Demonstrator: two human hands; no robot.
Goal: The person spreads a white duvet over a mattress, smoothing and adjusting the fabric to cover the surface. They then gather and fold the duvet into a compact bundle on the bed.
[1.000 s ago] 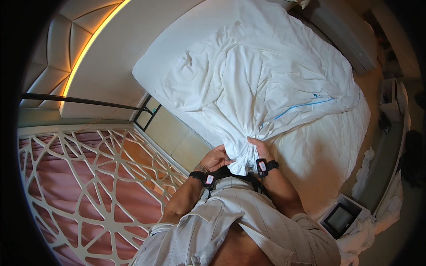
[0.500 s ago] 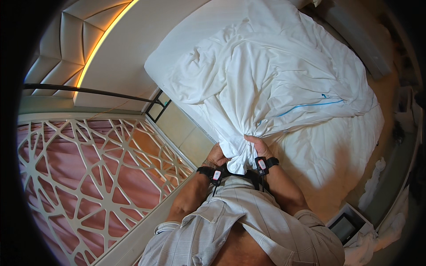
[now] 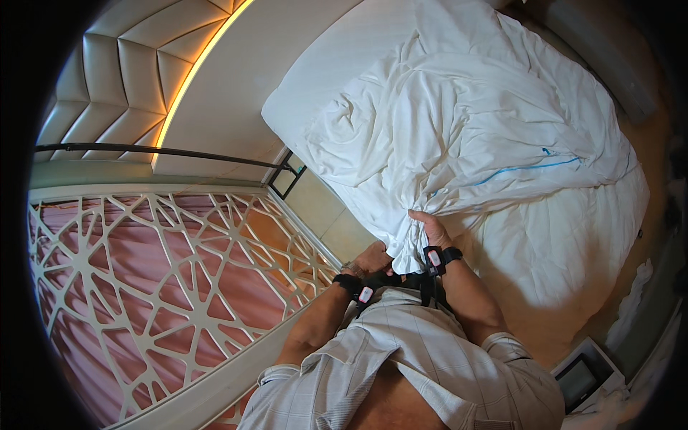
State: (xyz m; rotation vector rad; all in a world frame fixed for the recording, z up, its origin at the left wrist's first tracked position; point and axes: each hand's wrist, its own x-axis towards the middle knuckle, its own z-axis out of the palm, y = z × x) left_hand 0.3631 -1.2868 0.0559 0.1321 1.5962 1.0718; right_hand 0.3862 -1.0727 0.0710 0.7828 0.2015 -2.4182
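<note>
A rumpled white duvet cover (image 3: pixel 444 107) with a thin blue strip (image 3: pixel 516 172) along one edge lies heaped over the bed (image 3: pixel 304 93). Its near edge is drawn together into a gathered bunch in front of my waist. My right hand (image 3: pixel 431 228) grips the bunch from the right, thumb pointing up on top of the folds. Lower down, on the left side of the bunch, my left hand (image 3: pixel 374 256) has its fingers curled at the cloth; the folds partly hide the fingertips. Each wrist wears a black strap with a small device.
A white lattice screen (image 3: pixel 193 315) with a pink curtain behind it stands close on my left. A black metal rail (image 3: pixel 172 151) runs under the padded wall panel (image 3: pixel 107 72). Tiled floor (image 3: pixel 322 208) shows between bed and screen. A white box-like unit (image 3: pixel 584 376) sits lower right.
The whole view has shifted, so bed and screen appear farther right. My left hand has turned inward against the gathered cloth, while the right keeps its grip.
</note>
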